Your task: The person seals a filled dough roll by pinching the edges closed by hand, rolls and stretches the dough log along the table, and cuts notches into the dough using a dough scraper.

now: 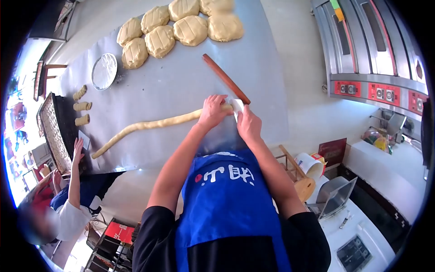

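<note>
A long thin rope of dough curves across the metal table. My left hand is closed around its right end, with the fingers wrapped over the dough. Just to the right, my right hand grips a white scraper, whose blade stands at the tip of the rope. Behind my hands a brown rolling pin lies at a slant, its near end close to the scraper. Several scored dough lumps rest at the back of the table.
At the left stand a bowl of flour, three small twisted dough pieces and a dark tray. Another person's hand is beside a pale scraper at the table's left edge. Ovens stand at the right.
</note>
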`<state>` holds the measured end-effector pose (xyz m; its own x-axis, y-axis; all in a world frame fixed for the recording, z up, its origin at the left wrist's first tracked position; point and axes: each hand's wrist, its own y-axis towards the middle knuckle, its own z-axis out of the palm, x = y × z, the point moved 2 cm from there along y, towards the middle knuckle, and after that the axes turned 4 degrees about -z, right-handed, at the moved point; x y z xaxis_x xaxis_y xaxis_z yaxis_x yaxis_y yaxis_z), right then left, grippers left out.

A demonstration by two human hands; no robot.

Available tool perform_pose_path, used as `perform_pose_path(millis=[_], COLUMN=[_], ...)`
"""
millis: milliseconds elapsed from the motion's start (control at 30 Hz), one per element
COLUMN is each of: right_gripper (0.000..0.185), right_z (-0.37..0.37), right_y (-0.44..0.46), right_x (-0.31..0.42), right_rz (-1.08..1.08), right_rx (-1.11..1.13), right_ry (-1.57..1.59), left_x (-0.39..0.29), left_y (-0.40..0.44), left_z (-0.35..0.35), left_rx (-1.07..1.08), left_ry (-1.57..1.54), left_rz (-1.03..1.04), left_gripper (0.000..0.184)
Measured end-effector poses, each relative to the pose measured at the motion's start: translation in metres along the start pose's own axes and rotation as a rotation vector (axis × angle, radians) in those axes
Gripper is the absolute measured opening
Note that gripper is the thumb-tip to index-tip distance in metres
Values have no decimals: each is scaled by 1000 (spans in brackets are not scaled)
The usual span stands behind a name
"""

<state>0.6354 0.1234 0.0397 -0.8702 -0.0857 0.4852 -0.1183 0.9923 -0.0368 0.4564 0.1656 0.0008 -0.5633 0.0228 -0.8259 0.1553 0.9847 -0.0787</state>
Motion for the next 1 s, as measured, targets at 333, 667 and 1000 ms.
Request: perform_pose_path(millis=[333, 667, 1000], right_gripper=[19, 18, 19], right_z=[10, 13, -29], right_y=[-1, -4, -4], right_x=[6, 12, 27], right_rz=[104, 65, 84], right_rx=[-74, -51, -55], right_ry=[-69, -44, -45], left_x=[5, 13, 18], left_y=[-7, 0, 0], left_z=[11, 7, 8], left_rx=[11, 83, 55], left_ry=[286, 70, -6], left_rz=[265, 105, -85], left_gripper=[33, 37, 23])
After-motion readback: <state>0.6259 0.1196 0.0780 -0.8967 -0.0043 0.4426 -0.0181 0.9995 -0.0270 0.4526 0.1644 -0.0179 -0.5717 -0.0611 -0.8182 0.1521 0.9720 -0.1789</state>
